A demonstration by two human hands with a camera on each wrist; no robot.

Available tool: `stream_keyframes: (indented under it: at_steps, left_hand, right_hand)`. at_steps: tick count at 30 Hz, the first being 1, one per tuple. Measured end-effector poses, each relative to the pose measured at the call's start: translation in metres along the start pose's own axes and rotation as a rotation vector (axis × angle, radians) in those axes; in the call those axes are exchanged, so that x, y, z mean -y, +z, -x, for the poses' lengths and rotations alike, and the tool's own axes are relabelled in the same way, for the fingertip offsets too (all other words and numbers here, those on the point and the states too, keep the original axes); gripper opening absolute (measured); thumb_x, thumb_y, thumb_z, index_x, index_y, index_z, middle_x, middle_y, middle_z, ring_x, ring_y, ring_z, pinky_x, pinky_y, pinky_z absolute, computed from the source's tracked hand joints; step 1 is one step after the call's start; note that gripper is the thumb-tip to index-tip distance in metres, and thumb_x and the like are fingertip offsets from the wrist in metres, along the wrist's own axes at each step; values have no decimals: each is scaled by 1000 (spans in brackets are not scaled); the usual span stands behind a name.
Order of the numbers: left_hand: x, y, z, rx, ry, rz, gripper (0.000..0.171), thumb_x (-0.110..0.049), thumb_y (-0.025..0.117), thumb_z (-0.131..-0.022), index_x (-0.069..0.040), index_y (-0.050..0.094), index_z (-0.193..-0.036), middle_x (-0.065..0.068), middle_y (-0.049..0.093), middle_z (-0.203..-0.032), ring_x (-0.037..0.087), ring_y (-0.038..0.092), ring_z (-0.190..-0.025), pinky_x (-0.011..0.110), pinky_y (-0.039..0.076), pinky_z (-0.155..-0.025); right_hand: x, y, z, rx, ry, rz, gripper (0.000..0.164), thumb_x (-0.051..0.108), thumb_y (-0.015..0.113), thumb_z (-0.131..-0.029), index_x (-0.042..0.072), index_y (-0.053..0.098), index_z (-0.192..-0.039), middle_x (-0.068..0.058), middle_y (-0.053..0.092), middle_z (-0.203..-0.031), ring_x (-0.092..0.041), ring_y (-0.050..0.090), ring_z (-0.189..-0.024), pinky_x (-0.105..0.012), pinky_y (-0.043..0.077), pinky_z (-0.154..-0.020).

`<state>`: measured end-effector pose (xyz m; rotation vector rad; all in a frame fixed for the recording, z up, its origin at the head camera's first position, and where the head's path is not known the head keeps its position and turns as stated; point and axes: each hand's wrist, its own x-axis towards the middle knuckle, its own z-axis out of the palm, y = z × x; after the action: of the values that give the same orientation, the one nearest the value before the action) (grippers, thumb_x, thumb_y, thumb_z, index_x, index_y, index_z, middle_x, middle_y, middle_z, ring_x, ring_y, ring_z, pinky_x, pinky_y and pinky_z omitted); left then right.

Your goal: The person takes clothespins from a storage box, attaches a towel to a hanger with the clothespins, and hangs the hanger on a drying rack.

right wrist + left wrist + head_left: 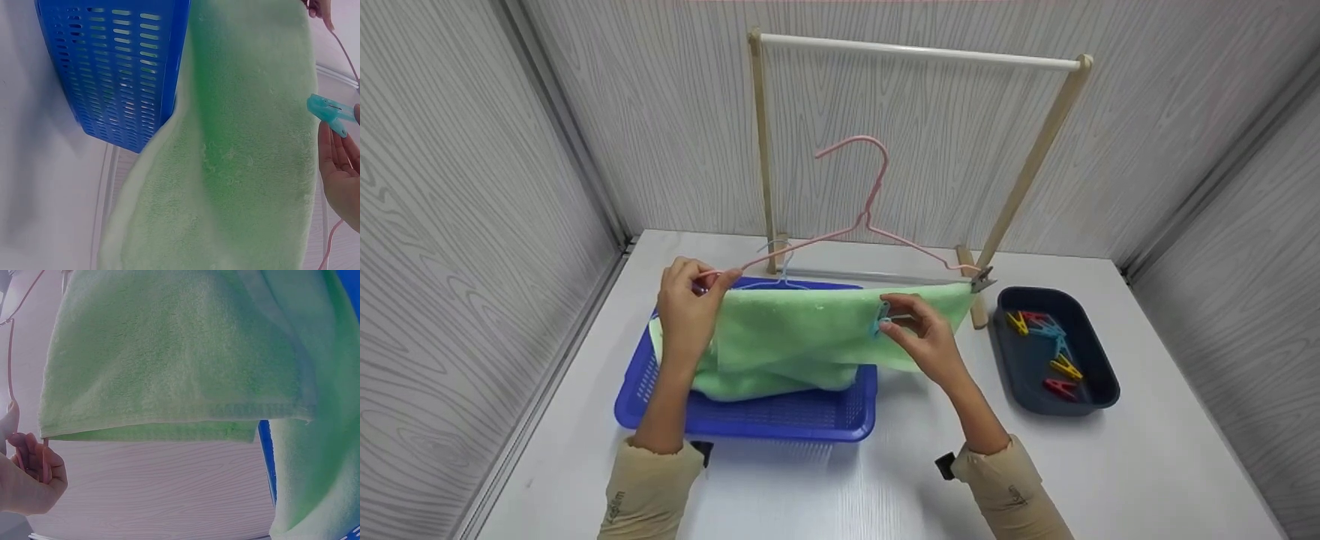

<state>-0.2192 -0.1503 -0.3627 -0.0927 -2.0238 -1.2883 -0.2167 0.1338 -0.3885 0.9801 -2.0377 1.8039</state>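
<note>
A pink wire hanger (877, 180) is held up with its hook on top. Over its lower bar hangs a light green towel (787, 322), which fills much of both wrist views. My left hand (688, 311) grips the hanger's left end beside the towel's edge; the left wrist view shows these fingers (53, 467) curled round the pink wire. Between the thumb and fingers of my right hand (926, 337) is a turquoise clothespin (329, 112), close to the towel's top fold. A grey clothespin (982, 280) sits at the hanger's right corner, on the towel.
Under the towel stands a blue plastic basket (780, 431), with a pale blue hanger (785, 274) showing at its back. A dark tray (1099, 360) on the right contains several red, yellow and blue clothespins (1063, 367). Behind rises a wooden rack with a white rail (915, 52).
</note>
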Motion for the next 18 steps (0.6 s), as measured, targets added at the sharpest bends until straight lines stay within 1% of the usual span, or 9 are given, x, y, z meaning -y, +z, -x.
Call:
stream_keyframes:
  at_steps: [2, 4, 9, 13, 18]
  left_hand:
    - [-1, 0, -1, -2, -3, -5, 35, -34, 65, -67, -5, 46, -60, 1, 39, -65, 14, 34, -64, 26, 27, -56]
    - [-1, 0, -1, -1, -2, -10, 35, -35, 65, -67, -6, 46, -60, 2, 39, -65, 14, 34, -64, 26, 27, -56]
    - [-2, -1, -1, 6, -14, -11, 35, -35, 64, -67, -6, 47, -61, 2, 39, -66, 14, 34, -65, 25, 27, -56]
    - [-2, -1, 0, 10, -24, -6, 35, -35, 64, -67, -5, 47, -62, 2, 39, -67, 15, 34, -66, 25, 28, -56]
    - [-1, -1, 0, 1, 13, -4, 34, -32, 65, -67, -5, 46, -60, 2, 39, -66, 16, 35, -65, 25, 29, -56]
  right_hand:
    - [2, 2, -3, 16, -18, 5, 31, -14, 52, -73, -18, 43, -102, -29, 46, -93, -37, 46, -85, -45, 39, -72]
    - [3, 4, -5, 33, -44, 3, 31, -15, 52, -72, -18, 43, -102, -29, 46, -92, -38, 46, -84, -48, 38, -70]
    - [7, 8, -11, 65, -90, 11, 32, -16, 52, -71, -18, 43, -102, -30, 45, -92, -38, 46, -84, -44, 40, -70]
    - [9, 11, -13, 82, -112, 18, 33, -17, 52, -71, -19, 43, -102, -33, 44, -93, -39, 46, -83, -43, 41, -69]
    - [9, 14, -14, 87, -116, 23, 33, -17, 53, -71, -19, 42, -102, -35, 43, -93, -39, 46, -83, -47, 40, -68]
